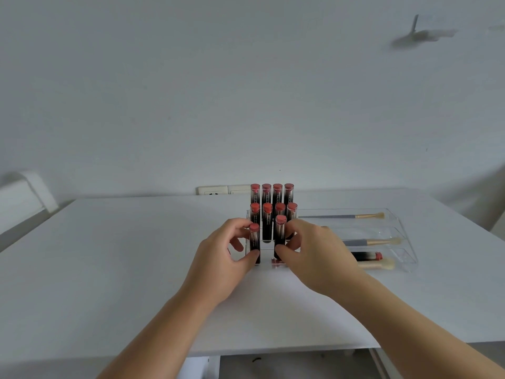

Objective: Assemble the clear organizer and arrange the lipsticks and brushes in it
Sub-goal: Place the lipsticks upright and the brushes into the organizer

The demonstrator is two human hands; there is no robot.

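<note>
A clear tiered organizer [276,262] stands near the middle of the frame on a white table [109,269], its transparent steps hard to make out except for faint edges at the base. It carries dark-barrelled lipsticks with coral-red tops, all upright: a back row of four [272,194] highest in the picture, a middle row of four [273,212] just below, and two in the front row. The left hand [226,258] pinches the front-left lipstick [254,242] between the thumb low on the barrel and the fingers curled behind it near the top. The right hand [314,253] pinches the front-right lipstick [280,236] likewise, thumb pressed to the lower barrel and fingers curled round its far side; whether either tube is fully seated in its slot cannot be told. Both forearms come up from the lower edge of the frame and converge on the organizer. To the right of centre, touching or just beside the tiers, lies a clear tray [404,242] with long compartments: the far one holds a grey-handled brush [341,216], the next another grey-handled brush [371,242], and the nearest a lying lipstick [366,256] beside a pale-handled brush [379,265]. A wall socket [213,190] shows behind the table's far edge.
</note>
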